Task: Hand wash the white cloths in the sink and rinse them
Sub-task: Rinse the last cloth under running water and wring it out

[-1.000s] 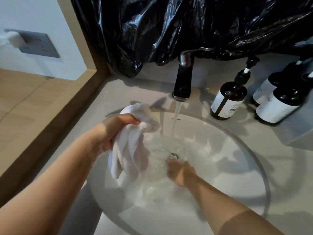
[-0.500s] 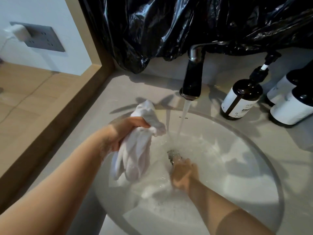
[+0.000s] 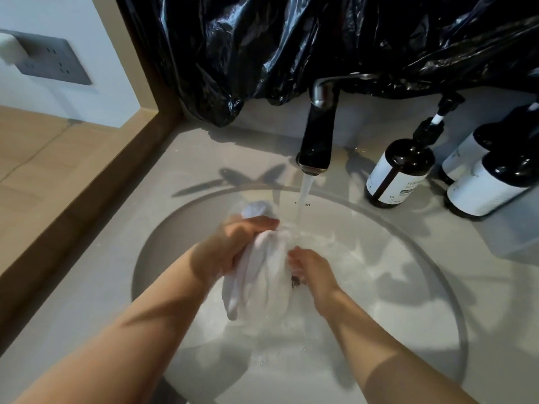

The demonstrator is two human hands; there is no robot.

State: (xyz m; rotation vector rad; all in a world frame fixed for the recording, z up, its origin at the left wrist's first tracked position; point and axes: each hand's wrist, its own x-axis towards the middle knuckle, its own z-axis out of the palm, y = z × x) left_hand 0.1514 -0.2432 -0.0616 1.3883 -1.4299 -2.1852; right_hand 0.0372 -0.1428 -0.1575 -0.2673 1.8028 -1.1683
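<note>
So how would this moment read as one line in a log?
stage: rinsing | left hand: grips white cloth | right hand: at its side, grip unclear | tap: running | place: over sink

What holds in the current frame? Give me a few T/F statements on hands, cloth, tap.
1. Water runs from the faucet. True.
2. The left hand grips the white cloth. True.
3. The cloth lies spread flat on the counter. False: it hangs bunched from the left hand over the sink.
4. The pump bottles stand left of the faucet. False: they stand to its right.
5. The right hand is on the faucet handle. False: it is down in the sink, right beside the cloth.
</note>
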